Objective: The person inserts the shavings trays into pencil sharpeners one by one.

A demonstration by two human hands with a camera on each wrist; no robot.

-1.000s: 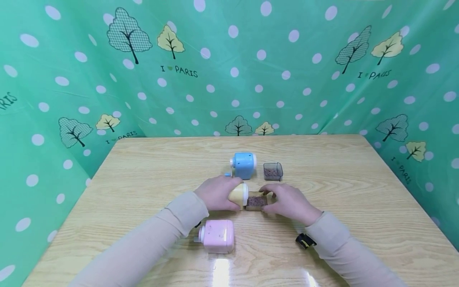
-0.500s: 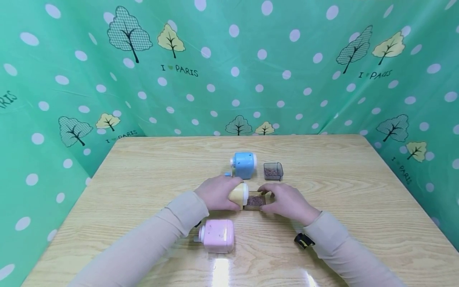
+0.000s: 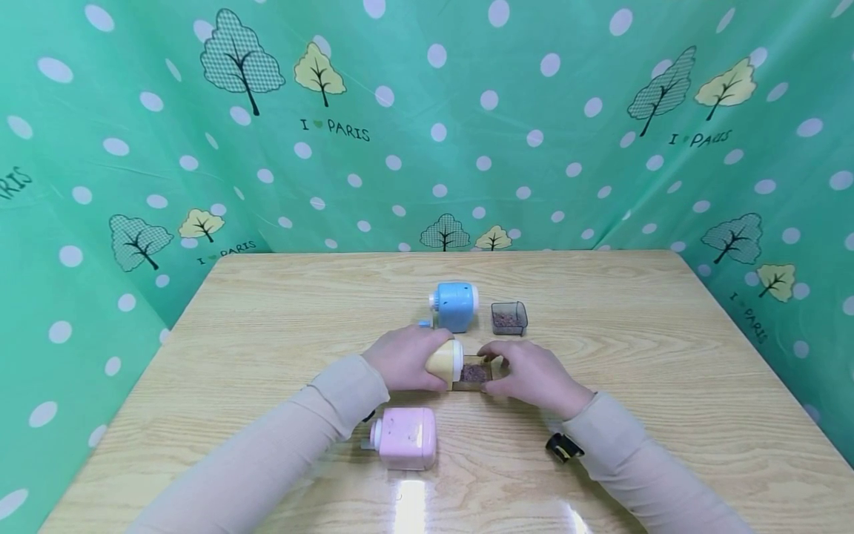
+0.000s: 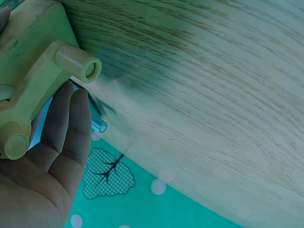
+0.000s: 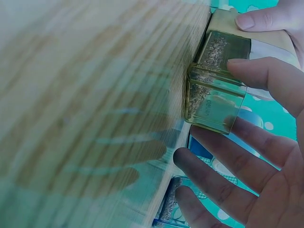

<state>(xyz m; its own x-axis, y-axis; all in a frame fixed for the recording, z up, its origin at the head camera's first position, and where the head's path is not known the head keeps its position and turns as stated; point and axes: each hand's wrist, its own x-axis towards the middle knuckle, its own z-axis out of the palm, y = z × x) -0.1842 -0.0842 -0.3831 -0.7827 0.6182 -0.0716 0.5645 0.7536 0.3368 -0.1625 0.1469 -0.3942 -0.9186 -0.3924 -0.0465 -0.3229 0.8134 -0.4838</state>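
My left hand (image 3: 407, 360) grips a yellow crank pencil sharpener (image 3: 440, 363) that lies on its side on the table. Its crank handle (image 4: 78, 61) shows in the left wrist view. From the sharpener's right end juts a see-through amber shavings drawer (image 5: 216, 111), partly inside the body. Dark pencil shavings (image 3: 474, 373) lie in it. The thumb and fingertips of my right hand (image 3: 534, 374) pinch the drawer at its two sides, near its outer end.
A blue crank sharpener (image 3: 455, 308) stands behind the hands, beside a dark see-through drawer (image 3: 517, 330) with shavings. Nearer the front, a pink sharpener (image 3: 407, 439) sits by the left forearm. A green dotted cloth (image 3: 547, 185) hangs behind the wooden table (image 3: 634, 319).
The drawer has slid slightly left, further into the yellow sharpener, with my right hand moving along with it. My left hand keeps its hold in place.
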